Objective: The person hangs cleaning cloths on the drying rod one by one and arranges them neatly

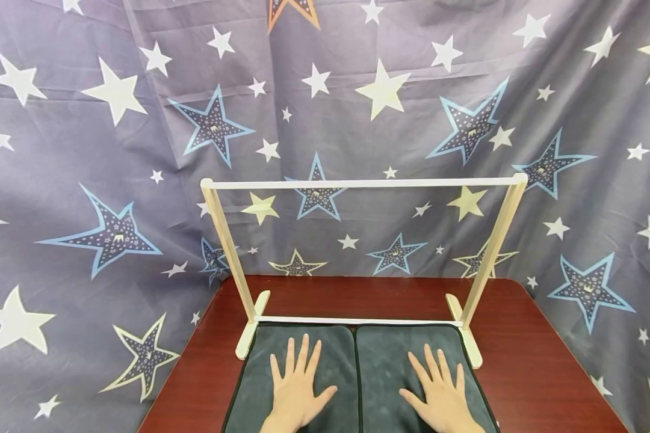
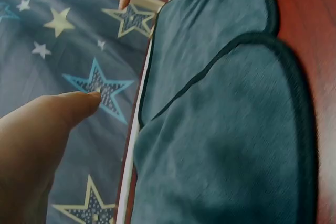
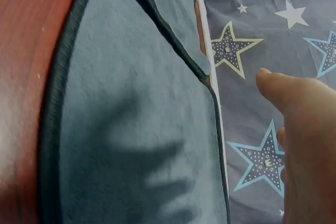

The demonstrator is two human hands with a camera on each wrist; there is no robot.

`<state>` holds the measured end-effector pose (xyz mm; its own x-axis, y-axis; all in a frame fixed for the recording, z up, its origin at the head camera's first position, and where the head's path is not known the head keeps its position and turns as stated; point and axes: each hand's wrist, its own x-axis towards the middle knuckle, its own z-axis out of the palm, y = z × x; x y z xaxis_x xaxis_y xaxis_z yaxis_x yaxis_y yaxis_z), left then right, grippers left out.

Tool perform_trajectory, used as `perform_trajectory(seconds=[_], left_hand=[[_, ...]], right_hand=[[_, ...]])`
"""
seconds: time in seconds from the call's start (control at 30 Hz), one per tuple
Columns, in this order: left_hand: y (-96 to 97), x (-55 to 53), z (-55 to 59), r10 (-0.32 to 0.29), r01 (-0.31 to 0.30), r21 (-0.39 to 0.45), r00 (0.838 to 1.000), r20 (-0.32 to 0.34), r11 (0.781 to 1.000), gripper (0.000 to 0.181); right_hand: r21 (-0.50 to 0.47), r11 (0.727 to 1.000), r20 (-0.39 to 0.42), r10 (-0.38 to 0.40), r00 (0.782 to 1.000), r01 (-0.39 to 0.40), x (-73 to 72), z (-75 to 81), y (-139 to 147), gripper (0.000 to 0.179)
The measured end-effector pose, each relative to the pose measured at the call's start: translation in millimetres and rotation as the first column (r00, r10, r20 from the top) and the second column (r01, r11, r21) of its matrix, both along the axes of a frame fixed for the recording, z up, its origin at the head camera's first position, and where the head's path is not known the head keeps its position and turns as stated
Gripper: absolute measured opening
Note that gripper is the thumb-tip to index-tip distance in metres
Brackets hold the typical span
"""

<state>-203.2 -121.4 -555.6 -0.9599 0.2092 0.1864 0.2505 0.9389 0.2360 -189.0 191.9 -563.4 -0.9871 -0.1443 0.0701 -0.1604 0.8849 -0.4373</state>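
Observation:
Two dark grey-green cloths with black edging lie side by side on the table. My left hand (image 1: 297, 388), fingers spread, is over the left cloth (image 1: 336, 355). Over the right cloth (image 1: 384, 349) is my right hand (image 1: 441, 394), its fingers spread too, and both hands hold nothing. The left wrist view shows the left thumb (image 2: 79, 108) raised off to the side of the cloth (image 2: 236, 129). In the right wrist view a hand's shadow falls on the cloth (image 3: 115, 87), with the right thumb (image 3: 286, 90) beside it.
A pale wooden rack stands behind the cloths, with a top bar (image 1: 357, 183), two slanted posts (image 1: 230, 252) and flat feet (image 1: 470, 346). Its lower bar (image 1: 357, 321) runs along the cloths' far edges. Beyond the reddish-brown table (image 1: 541, 373) hangs a star-patterned curtain (image 1: 325, 132).

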Motion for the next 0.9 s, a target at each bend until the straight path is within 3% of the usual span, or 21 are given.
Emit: perform_trajectory(seconds=[0.1,0.27,0.43,0.53,0.77,0.9], left_hand=[[-8.5,-6.6,4.3,0.03,-0.03,0.02,0.999,-0.022,0.999,0.092],[-26.9,-21.9,13.7,0.077,-0.072,0.039,0.99,-0.121,0.997,0.091],[-48.4,-40.7,23.1,0.113,-0.093,0.085,0.953,-0.281,0.992,0.092],[-62.6,-49.9,29.2,0.141,-0.089,0.161,0.927,-0.348,0.983,0.093],[-91.8,-71.2,51.2,0.243,-0.122,0.318,0.895,-0.374,0.94,0.095],[-103.2,-86.6,63.3,0.288,-0.135,0.397,0.888,-0.357,0.908,0.097]], right_hand=[[0.001,1.0,-0.019,-0.004,1.0,0.004,-1.1,1.2,2.9,0.076],[-0.014,1.0,-0.038,0.003,0.999,-0.004,-5.7,0.0,7.3,0.075],[-0.022,1.0,-0.028,0.005,1.0,-0.005,-12.4,-7.9,12.7,0.076],[-0.03,1.0,-0.026,0.009,1.0,-0.009,-15.3,-13.5,14.5,0.076],[-0.048,0.998,0.003,0.026,1.0,-0.026,-20.0,-28.8,15.8,0.077],[-0.037,0.999,-0.008,0.023,1.0,-0.023,-21.9,-35.4,16.0,0.078]])
